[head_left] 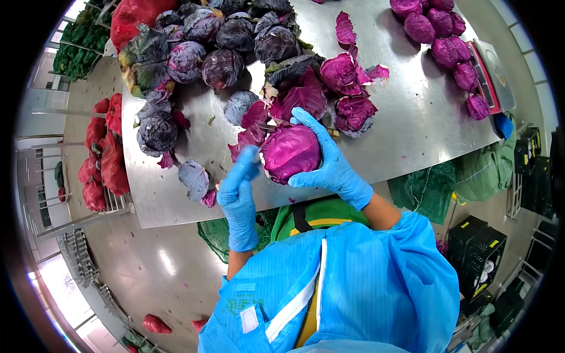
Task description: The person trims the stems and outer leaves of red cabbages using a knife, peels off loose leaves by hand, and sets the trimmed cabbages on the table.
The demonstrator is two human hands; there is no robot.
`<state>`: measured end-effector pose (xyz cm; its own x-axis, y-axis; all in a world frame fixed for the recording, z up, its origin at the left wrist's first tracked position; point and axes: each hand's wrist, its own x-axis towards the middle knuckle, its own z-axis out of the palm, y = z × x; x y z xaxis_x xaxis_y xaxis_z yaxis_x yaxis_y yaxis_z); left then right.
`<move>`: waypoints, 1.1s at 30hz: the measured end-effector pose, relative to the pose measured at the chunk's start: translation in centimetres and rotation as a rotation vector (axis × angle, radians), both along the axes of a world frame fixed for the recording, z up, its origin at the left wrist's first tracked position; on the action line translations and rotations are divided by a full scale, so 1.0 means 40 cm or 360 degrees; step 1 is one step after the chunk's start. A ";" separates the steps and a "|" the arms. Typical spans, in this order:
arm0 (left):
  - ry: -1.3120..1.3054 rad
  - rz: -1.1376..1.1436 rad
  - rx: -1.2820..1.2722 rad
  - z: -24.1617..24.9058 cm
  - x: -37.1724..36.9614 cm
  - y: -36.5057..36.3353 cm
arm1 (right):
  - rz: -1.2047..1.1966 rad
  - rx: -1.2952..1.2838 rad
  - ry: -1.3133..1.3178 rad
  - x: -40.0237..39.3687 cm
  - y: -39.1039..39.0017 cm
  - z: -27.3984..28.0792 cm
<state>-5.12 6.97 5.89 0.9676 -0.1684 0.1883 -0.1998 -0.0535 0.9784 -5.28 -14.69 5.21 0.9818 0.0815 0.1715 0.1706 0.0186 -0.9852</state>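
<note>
Right hand (329, 162) cups the cabbage (290, 152) firmly; left hand (238, 188) is clenched, contents indiscernible. Rotate cabbage steadily above the desk (406, 112) while trimming.

Gloved right hand (329, 162) cupping a trimmed red cabbage (290, 153), gloved left hand (238, 191) just beside it — steel table (406, 112), untrimmed cabbages (218, 41), loose purple leaves (294, 100) behind

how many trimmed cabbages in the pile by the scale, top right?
7 visible in that pile: four clustered at the table's top edge, three trailing down beside the scale. The frame edge may hide more.
</note>
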 end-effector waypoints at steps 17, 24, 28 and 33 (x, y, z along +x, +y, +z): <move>0.0189 0.0384 0.0126 0.021 -0.032 -0.074 | 0.0127 0.0168 0.0161 -0.022 0.050 0.024; 0.0155 0.0658 0.0434 -0.075 -0.017 -0.017 | 0.0297 0.0473 0.0303 -0.018 0.054 0.033; 0.0959 0.0613 -0.0798 0.014 -0.019 -0.053 | -0.0114 -0.0492 -0.0190 -0.025 0.053 0.098; 0.1679 -0.0156 -0.1804 0.015 0.001 -0.089 | 0.0118 -0.0100 0.0006 -0.029 0.033 0.189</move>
